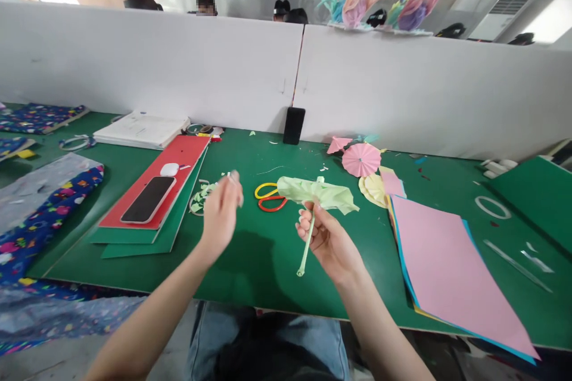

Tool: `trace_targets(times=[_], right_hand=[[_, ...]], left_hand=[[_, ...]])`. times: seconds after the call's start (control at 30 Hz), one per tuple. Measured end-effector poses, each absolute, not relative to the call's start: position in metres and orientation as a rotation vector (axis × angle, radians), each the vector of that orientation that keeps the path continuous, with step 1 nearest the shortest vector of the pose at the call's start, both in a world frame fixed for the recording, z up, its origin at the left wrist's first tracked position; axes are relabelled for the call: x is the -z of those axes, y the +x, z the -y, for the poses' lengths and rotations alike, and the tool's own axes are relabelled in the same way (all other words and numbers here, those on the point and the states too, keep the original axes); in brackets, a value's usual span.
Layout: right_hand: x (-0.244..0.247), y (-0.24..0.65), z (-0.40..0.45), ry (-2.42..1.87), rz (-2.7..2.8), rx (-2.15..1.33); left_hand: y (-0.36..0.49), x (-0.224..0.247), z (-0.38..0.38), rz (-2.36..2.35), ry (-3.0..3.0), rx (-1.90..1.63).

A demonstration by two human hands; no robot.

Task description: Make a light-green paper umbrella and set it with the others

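Observation:
My right hand (328, 238) grips the thin stem of a light green paper umbrella (317, 191), whose pleated top spreads above my fingers while the stem slants down to the left. My left hand (222, 208) is raised above the table, its fingers pressed together near small green paper scraps (202, 195); whatever it may hold is too small to make out. Between the hands lie scissors with yellow and red handles (270, 205), their blades hidden beneath the green paper.
Pink umbrella (361, 159), yellow pleated paper (373, 189) and coloured sheets (451, 256) lie right. A phone (149, 199) rests on red board (129, 205) at left. Another phone (294, 125) leans on the white partition (179, 59). People's heads show beyond it.

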State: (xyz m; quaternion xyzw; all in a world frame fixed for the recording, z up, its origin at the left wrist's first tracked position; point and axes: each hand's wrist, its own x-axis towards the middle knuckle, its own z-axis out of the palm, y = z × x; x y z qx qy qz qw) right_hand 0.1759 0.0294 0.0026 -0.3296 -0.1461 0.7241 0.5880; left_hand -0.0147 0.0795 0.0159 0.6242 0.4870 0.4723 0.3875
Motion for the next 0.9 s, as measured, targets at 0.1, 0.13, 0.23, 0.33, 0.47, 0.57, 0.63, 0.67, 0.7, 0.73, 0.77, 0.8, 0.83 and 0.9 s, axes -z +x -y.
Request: trace_targets(times=[0.1,0.13,0.23,0.33,0.47,0.57,0.63,0.67,0.7,0.73,0.77,0.8,0.83,0.9], right_hand=[[-0.007,0.175,-0.03,-0.797,0.363,-1.555],[-0.008,0.174,-0.031,-0.804,0.376,-1.525],[-0.009,0.175,-0.033,-0.809,0.417,-1.477],[-0.009,0.181,-0.036,-0.815,0.384,-1.445],[-0.008,0.19,-0.041,-0.809,0.32,-1.403],[-0.008,0.194,-0.041,-0.801,0.309,-1.362],[-0.009,0.195,-0.041,-0.796,0.302,-1.331],[-0.009,0.197,-0.041,-0.793,0.301,-1.317],[-0.009,0.198,-0.04,-0.791,0.305,-1.304],[-0.009,0.2,-0.04,-0.789,0.312,-1.289],[-0.009,0.202,-0.04,-0.789,0.319,-1.275],[-0.008,0.204,-0.04,-0.79,0.325,-1.261],[-0.008,0.207,-0.041,-0.79,0.329,-1.247],[-0.006,0.212,-0.041,-0.791,0.323,-1.228]], left_hand=[[0.002,0.003,-0.036,-1.062,1.562,-0.848],[0.01,0.009,-0.025,-0.935,1.422,-0.644],[0.031,0.018,-0.006,-0.817,1.183,-0.51],[0.04,0.016,-0.006,-0.795,1.119,-0.597],[0.044,0.014,-0.011,-0.793,1.215,-0.707],[0.049,0.017,-0.012,-0.858,1.442,-0.778],[0.055,0.018,-0.012,-0.908,1.535,-0.797],[0.058,0.019,-0.012,-0.927,1.556,-0.803],[0.061,0.02,-0.012,-0.941,1.567,-0.811],[0.064,0.02,-0.012,-0.952,1.577,-0.823],[0.066,0.021,-0.012,-0.961,1.592,-0.837],[0.069,0.022,-0.012,-0.974,1.611,-0.851],[0.071,0.024,-0.012,-0.989,1.633,-0.863],[0.075,0.027,-0.013,-1.024,1.698,-0.878]])
